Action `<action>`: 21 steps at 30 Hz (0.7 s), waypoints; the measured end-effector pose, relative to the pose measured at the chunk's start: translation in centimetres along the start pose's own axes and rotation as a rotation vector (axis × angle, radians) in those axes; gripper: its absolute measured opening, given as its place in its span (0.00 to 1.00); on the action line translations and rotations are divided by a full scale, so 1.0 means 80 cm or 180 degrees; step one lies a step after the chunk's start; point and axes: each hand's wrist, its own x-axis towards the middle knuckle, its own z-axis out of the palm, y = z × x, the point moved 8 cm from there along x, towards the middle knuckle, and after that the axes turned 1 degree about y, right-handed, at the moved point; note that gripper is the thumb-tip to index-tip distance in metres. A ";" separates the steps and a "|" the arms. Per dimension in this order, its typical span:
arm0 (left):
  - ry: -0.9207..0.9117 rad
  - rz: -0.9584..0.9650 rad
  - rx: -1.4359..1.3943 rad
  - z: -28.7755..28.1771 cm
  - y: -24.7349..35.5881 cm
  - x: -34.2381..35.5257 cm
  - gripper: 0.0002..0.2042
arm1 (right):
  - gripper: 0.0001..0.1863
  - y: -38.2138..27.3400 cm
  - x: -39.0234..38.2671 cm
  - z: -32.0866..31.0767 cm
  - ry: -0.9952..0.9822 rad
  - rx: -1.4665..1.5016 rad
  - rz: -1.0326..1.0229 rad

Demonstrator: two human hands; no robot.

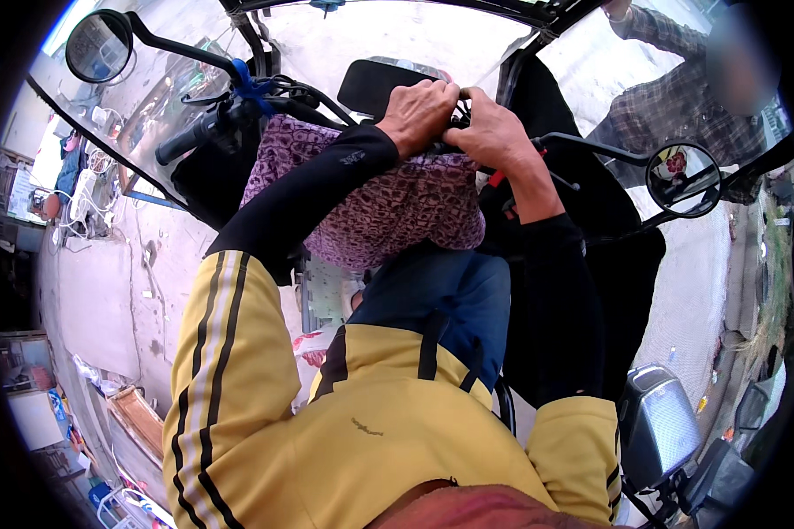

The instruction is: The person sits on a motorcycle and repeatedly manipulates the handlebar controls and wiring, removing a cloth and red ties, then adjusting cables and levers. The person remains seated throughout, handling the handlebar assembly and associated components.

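Note:
My left hand (422,115) and my right hand (494,132) meet at the middle of the handlebar, just right of a black rectangular panel (375,88). The left hand's fingers are curled, knuckles up. On the right hand, thumb and fingers bend inward around small dark parts between the hands, too hidden to name. Below hangs a purple patterned cloth bag (388,207), partly behind my left forearm. The left handlebar grip (190,137) is free of my hands. A blue tie (251,88) is wrapped near it.
Round mirrors stand at the left (99,46) and right (683,179). A clear windshield (309,35) in a black frame is ahead. A person in a plaid shirt (657,106) stands outside at the right. A large lamp (662,423) sits at lower right; boards and clutter lie at left.

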 end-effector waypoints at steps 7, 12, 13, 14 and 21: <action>0.0436 0.0543 -0.0170 -0.017 0.007 -0.001 0.20 | 0.35 0.006 0.007 0.006 0.0040 -0.0399 0.0325; 0.0002 0.0541 -0.0665 -0.012 -0.001 -0.006 0.22 | 0.34 -0.016 -0.007 -0.002 0.0102 -0.0445 0.0370; -0.0233 0.0656 -0.0584 -0.005 0.000 -0.007 0.22 | 0.34 -0.019 -0.008 -0.001 0.0157 -0.0499 0.0304; -0.0470 0.0772 -0.0497 -0.010 0.002 -0.006 0.22 | 0.33 -0.022 -0.010 0.000 0.0216 -0.0547 0.0237; -0.1629 0.0989 -0.0522 0.017 -0.017 0.017 0.19 | 0.31 -0.033 -0.015 0.007 0.0567 -0.0965 -0.0193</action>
